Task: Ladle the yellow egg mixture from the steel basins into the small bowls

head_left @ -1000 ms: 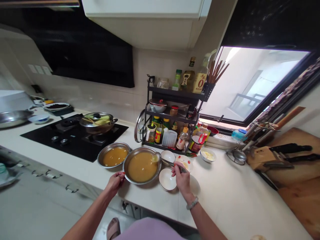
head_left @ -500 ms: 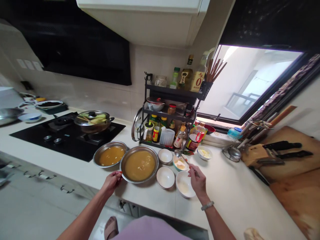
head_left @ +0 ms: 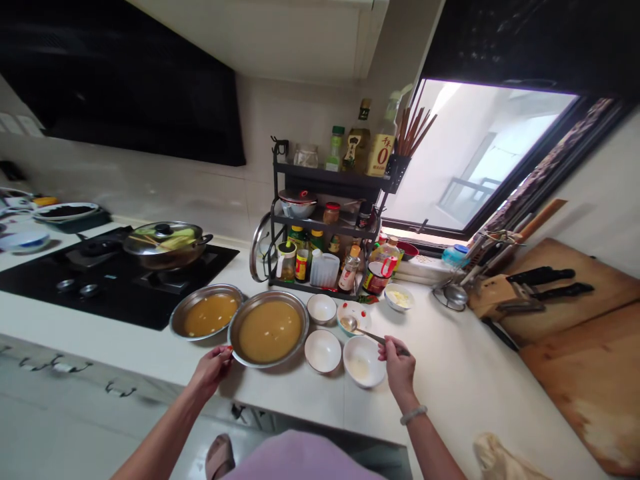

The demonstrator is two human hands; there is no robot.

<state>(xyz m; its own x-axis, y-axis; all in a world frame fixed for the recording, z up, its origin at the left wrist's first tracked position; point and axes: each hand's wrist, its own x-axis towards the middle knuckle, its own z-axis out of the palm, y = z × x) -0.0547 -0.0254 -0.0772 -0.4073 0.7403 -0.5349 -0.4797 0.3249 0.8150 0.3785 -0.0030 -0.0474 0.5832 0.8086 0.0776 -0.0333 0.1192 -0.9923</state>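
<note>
My left hand grips the near rim of a large steel pan filled with yellow-brown liquid. A second steel pan of the same liquid sits just left of it. My right hand is closed on the handle of a metal spoon, whose bowl rests in a small bowl of yellowish paste. Two white bowls lie in front, and a third behind.
A black spice rack with bottles and jars stands behind the bowls. A lidded wok sits on the black hob at left. Another small bowl, a knife block and wooden boards are at right.
My right hand carried the spoon from the large pan's rim rightward to the paste bowl and lowered it in. The view shifted right; my left hand stayed on the pan rim.
</note>
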